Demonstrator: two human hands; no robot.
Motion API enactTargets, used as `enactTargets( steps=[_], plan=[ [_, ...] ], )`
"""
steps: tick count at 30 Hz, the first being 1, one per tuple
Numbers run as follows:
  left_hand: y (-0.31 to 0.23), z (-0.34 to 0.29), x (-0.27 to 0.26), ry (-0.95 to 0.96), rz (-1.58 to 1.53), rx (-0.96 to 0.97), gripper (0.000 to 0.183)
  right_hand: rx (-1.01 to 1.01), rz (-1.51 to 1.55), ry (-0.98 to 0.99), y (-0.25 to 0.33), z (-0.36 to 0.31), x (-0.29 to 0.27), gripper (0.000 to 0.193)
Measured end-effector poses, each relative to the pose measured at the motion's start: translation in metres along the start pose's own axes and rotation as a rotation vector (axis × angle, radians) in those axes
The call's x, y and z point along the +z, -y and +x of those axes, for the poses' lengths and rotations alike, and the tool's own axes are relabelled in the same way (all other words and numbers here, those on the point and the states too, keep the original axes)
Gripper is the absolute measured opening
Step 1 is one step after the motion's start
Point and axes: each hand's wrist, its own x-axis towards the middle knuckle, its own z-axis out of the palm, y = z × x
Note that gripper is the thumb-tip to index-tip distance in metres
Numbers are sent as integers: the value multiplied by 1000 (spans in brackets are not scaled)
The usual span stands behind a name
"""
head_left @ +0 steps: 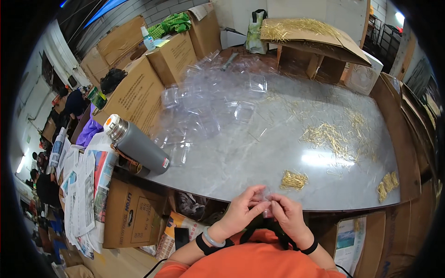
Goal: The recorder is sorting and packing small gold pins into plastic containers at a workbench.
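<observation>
Wires (294, 180) are gold, the tabletop (232, 164) marbled grey.

The person wears a bright orange cloth top (250, 262), plain where it shows, with an orange left sleeve (172, 269) and an orange right sleeve (330, 273) that both stop short and leave the forearms bare. The left hand (245, 209) and the right hand (289, 217) are ungloved. Around the left wrist sit a smooth, rounded, pale grey bangle (212, 240) with a slight shine and, nearer the elbow, a flat, matte black band (202, 243). The right wrist carries a similar narrow black band (310, 247). Thin black cables show by both elbows, one on the left (155, 268) and one on the right (343, 269). Dark, strap-like material (283, 239) crosses the upper front of the top; its details are unclear.
</observation>
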Motion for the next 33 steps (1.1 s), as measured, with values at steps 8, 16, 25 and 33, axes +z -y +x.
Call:
enactTargets(
  steps=[8, 16, 25, 33],
  plan=[
    [8, -1, 22, -413, 651, 627, 30, 18, -49, -38, -9, -8, 10, 12],
    [2, -4, 7, -398, 699, 480, 26, -299, -357, -223, -8, -5, 14, 14],
    [15, -2, 12, -476, 807, 668, 37, -119, -251, -155, -21, -8, 19, 14],
    [-9, -1, 13, -368, 930, 543, 12, -379, -481, -149, -13, -2, 16, 18]
  ],
)
